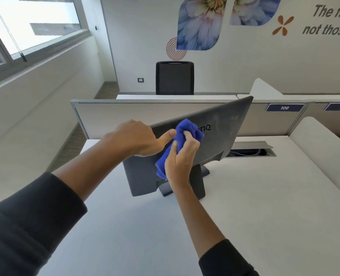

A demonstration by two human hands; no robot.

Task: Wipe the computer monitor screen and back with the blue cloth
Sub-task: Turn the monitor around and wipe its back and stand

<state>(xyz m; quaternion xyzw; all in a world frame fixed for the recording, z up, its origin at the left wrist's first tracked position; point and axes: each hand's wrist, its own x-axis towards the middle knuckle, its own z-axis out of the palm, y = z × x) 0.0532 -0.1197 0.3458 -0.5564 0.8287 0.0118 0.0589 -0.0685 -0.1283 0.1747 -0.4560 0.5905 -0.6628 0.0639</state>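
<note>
clearly the back is the part in hand now. at the left, the left hand [139,139] grips the top left edge of the monitor [220,134], fingers curled over the rim and out of sight, thumb stretched along the back panel to steady it. just right of it, the right hand [182,154] holds the bunched cloth [183,130] in a closed grip and presses it on the back, near the middle, partly over the logo. the monitor stands on its foot on the white surface [254,206], back toward the person, turned at an angle and tilted.

further right, the panel's upper right area looks dusty and smudged, so i judge the back only partly wiped, with that side left to do. whether the screen is done cannot be told: it faces away and is wholly hidden. the logo's first letters are covered by the cloth, the stand's neck is partly behind the right wrist, and the wall text at far right is cut off.
</note>
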